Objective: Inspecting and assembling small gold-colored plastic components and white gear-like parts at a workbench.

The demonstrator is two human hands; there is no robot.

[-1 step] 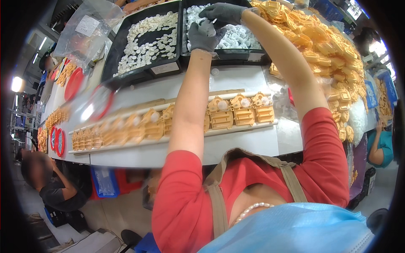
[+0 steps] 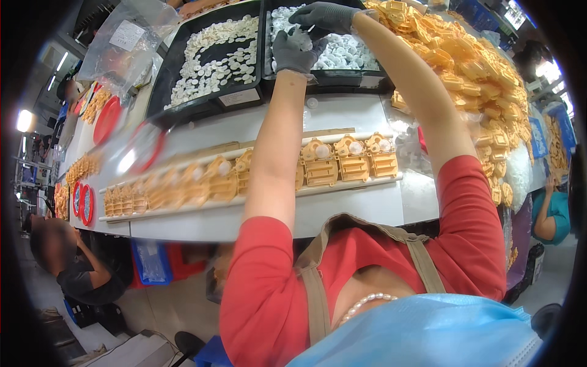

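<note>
Both my hands wear dark grey gloves and meet over the bin of white parts [image 2: 351, 55] at the far side of the table. My left hand [image 2: 295, 55] is closed, palm up, around small whitish plastic parts [image 2: 300, 40]. Just above and to the right, my right hand [image 2: 327, 18] reaches down with bent, closed fingers. A small white tip shows near its fingertips; what it holds is hidden. Under my left forearm runs a row of yellow plastic housings [image 2: 320, 165] on a rack with white rails [image 2: 348, 187]. Round white pieces sit on several of the housings.
A black tray [image 2: 211, 92] of white discs stands left of the bin. Yellow housings are heaped [image 2: 465, 73] at the right. Clear plastic bags [image 2: 131, 49] and red round trays [image 2: 107, 121] lie to the left. A co-worker in black [image 2: 85, 269] sits at lower left.
</note>
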